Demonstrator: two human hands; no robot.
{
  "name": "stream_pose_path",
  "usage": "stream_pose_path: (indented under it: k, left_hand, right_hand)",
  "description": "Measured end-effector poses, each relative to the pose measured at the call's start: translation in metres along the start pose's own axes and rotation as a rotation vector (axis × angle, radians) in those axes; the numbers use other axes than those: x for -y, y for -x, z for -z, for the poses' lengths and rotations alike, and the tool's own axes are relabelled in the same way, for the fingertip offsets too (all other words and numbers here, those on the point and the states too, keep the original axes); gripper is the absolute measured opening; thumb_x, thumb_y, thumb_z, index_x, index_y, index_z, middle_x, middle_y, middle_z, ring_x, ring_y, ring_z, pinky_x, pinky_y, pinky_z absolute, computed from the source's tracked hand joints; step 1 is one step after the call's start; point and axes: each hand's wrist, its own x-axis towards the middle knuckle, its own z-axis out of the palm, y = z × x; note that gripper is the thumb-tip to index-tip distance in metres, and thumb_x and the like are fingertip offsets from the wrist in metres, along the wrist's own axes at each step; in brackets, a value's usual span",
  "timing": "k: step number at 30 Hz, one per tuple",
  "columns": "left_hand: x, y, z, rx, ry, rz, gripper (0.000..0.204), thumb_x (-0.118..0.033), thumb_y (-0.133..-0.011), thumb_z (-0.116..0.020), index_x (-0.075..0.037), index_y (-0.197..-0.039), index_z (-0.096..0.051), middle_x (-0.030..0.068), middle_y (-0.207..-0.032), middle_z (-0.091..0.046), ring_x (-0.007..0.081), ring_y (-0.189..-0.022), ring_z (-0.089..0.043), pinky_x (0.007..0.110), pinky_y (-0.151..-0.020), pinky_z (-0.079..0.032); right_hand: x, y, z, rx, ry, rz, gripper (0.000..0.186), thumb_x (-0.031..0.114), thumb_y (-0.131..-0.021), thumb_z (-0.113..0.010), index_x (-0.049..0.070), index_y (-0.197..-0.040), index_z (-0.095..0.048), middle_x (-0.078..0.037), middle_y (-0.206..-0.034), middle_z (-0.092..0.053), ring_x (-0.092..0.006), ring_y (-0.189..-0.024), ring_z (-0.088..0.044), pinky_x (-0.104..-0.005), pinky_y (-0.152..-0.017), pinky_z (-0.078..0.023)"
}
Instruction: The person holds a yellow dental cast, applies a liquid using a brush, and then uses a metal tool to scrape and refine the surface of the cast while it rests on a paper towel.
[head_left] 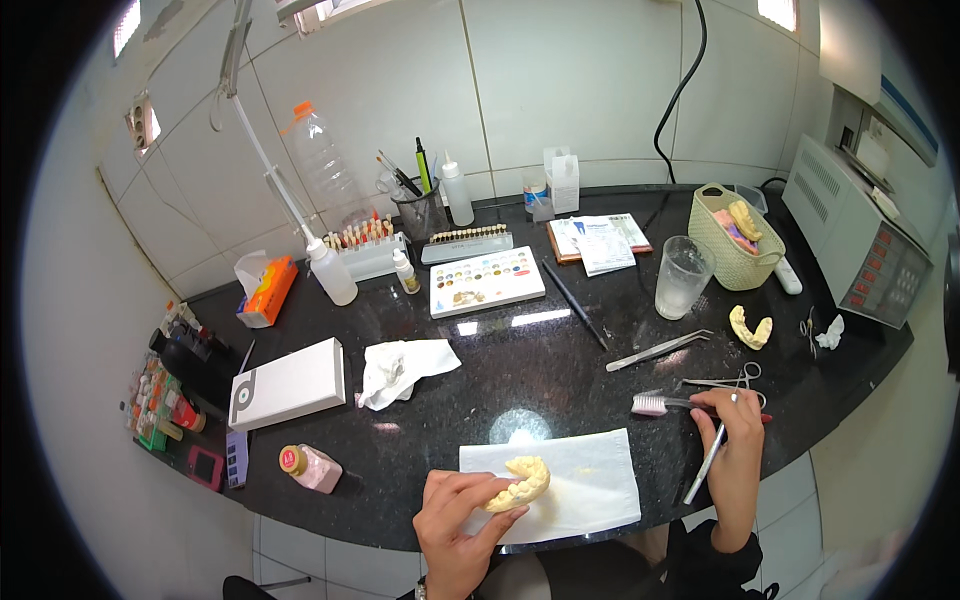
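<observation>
My left hand [462,520] pinches a pale yellow dental cast [530,485] between thumb and fingers, above a white paper towel [598,490] at the table's front edge. My right hand [735,430], at the right, is closed round a slim silver hand tool [706,466] that slants down toward the front edge. Its fingers also touch the handle of a toothbrush [650,404] with pale pink bristles, lying on the black table. Whether the fingers grip that handle or only rest on it I cannot tell. Behind this hand lie scissor-handled forceps [748,374], partly hidden.
Tweezers [660,350], a second cast [750,328], a glass [684,278] and a basket [735,235] stand or lie at the right. A paint palette [487,282] is at the back. Left are a crumpled tissue [405,370], a white box [288,384] and a pink bottle [312,470].
</observation>
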Motion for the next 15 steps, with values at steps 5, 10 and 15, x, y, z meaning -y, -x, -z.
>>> stream_pose_path:
  k: [5, 10, 15]
  left_hand:
    - [0.001, 0.002, 0.0, 0.004, 0.002, 0.026, 0.025, -0.005, -0.066, -0.076, -0.001, -0.088, -0.064, 0.0124, -0.086, -0.064, 0.0278, -0.08, -0.057, 0.034, -0.072, -0.044]
    - [-0.001, 0.002, -0.001, 0.009, -0.026, 0.012, 0.025, -0.005, -0.066, -0.076, -0.001, -0.087, -0.065, 0.0115, -0.084, -0.064, 0.0268, -0.078, -0.056, 0.034, -0.07, -0.043]
    - [-0.004, 0.003, 0.001, 0.0, -0.012, 0.016, 0.024, -0.005, -0.065, -0.077, -0.001, -0.086, -0.065, 0.0117, -0.084, -0.064, 0.0269, -0.076, -0.056, 0.034, -0.07, -0.043]
  right_hand:
    - [0.022, 0.008, 0.012, -0.205, -0.265, 0.077, 0.018, -0.004, -0.076, -0.065, 0.001, -0.093, -0.063, -0.014, -0.083, -0.061, -0.0262, -0.079, -0.06, -0.032, -0.071, -0.046]
    - [0.053, 0.013, 0.008, 0.014, -0.364, 0.331, 0.029, 0.001, -0.066, -0.077, 0.007, -0.093, -0.067, -0.01, -0.085, -0.063, -0.0208, -0.069, -0.061, -0.0289, -0.059, -0.049]
    - [0.052, 0.016, -0.005, 0.013, -0.381, 0.348, 0.032, -0.004, -0.065, -0.076, 0.008, -0.094, -0.069, -0.008, -0.086, -0.06, -0.0179, -0.067, -0.06, -0.0263, -0.058, -0.049]
